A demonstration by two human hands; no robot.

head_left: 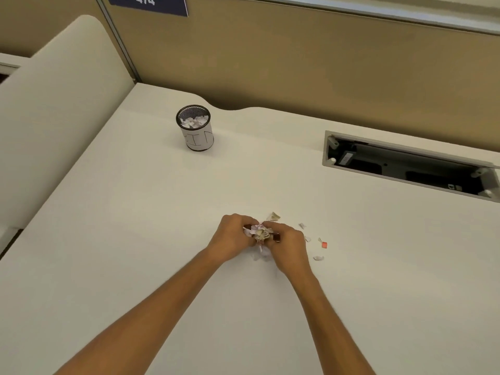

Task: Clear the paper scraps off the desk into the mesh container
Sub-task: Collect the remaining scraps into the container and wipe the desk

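My left hand (231,238) and my right hand (288,246) are pressed together over the white desk (135,226), both closed around a bunch of crumpled paper scraps (259,231). A few scraps hang below the hands. Several loose scraps lie on the desk just right of my hands: a beige one (273,216), a small white one (302,226), an orange one (324,244) and a white one (318,258). The black mesh container (195,128) stands upright at the far left of the desk, with white scraps inside and a paper label wrapped around it.
An open cable tray slot (405,166) is cut into the desk at the far right. A tan partition wall (297,63) runs along the back, and a cream side divider (54,104) rises on the left.
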